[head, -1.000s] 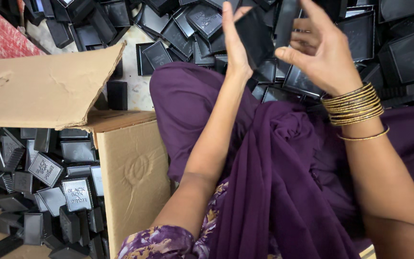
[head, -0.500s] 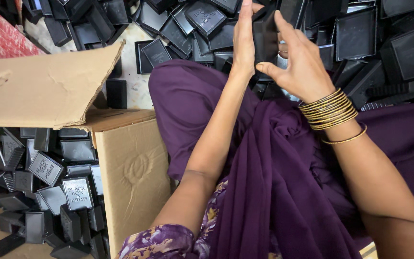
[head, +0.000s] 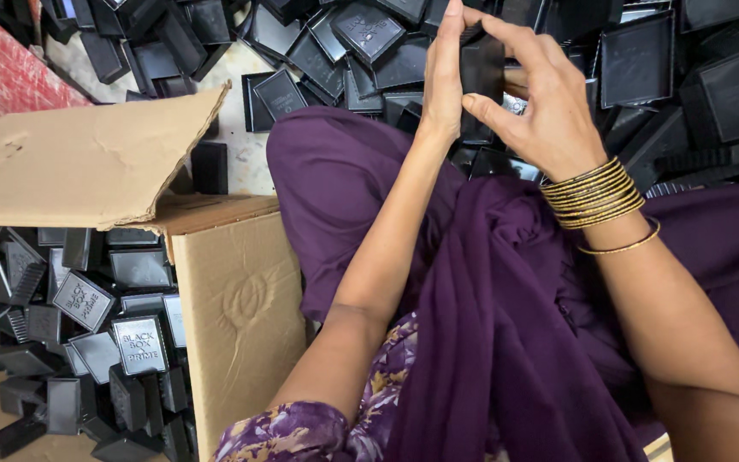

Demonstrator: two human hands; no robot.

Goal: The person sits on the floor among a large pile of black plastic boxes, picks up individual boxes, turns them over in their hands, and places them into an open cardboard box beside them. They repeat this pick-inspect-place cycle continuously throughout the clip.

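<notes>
A small black plastic box [head: 481, 73] is pressed between both of my hands above my lap. My left hand [head: 443, 77] lies flat along its left side, fingers straight and pointing away from me. My right hand [head: 540, 103], with gold bangles at the wrist, curls its thumb and fingers around the box's right side and top. Purple cloth [head: 472, 282] covers my knees beneath my arms.
A heap of loose black plastic boxes and lids [head: 660, 68] spreads over the floor ahead. At the left stands an open cardboard carton [head: 233, 299] holding several finished black boxes [head: 113, 334], its flap [head: 79, 162] raised. A red patterned cloth [head: 10, 77] lies at the far left.
My hands have come together: the right hand swung down and left onto the black box, and the left hand closed flat against it.
</notes>
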